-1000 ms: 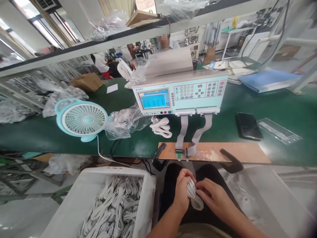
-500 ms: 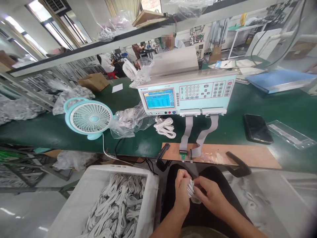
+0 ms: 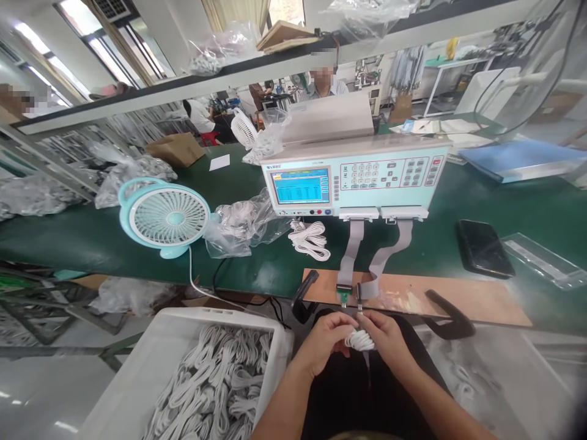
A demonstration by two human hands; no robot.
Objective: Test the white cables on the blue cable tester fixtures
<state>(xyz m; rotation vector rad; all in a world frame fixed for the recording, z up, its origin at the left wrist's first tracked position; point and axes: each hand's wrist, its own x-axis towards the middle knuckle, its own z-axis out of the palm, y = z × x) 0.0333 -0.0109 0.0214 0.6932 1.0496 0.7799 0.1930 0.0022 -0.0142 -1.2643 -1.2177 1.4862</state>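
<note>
A coiled white cable (image 3: 360, 340) sits between both my hands over my lap. My left hand (image 3: 326, 340) grips its left side and my right hand (image 3: 385, 338) grips its right side, fingertips just under two connector sockets (image 3: 351, 295) at the edge of a brown board (image 3: 449, 293). Grey ribbon cables (image 3: 351, 247) run from those sockets up to a light blue tester (image 3: 353, 177) with a lit screen. Another white cable coil (image 3: 312, 238) lies on the green bench (image 3: 68, 238).
A white bin (image 3: 151, 360) full of coiled white cables stands at my lower left. A blue desk fan (image 3: 162, 217), plastic bags of cables (image 3: 243, 223), a black phone (image 3: 483, 247) and two black clamp handles (image 3: 447, 311) are on the bench. People sit behind the shelf.
Both hands have lifted the cable coil up from my lap toward the sockets on the board. The camera view shifted slightly left and down.
</note>
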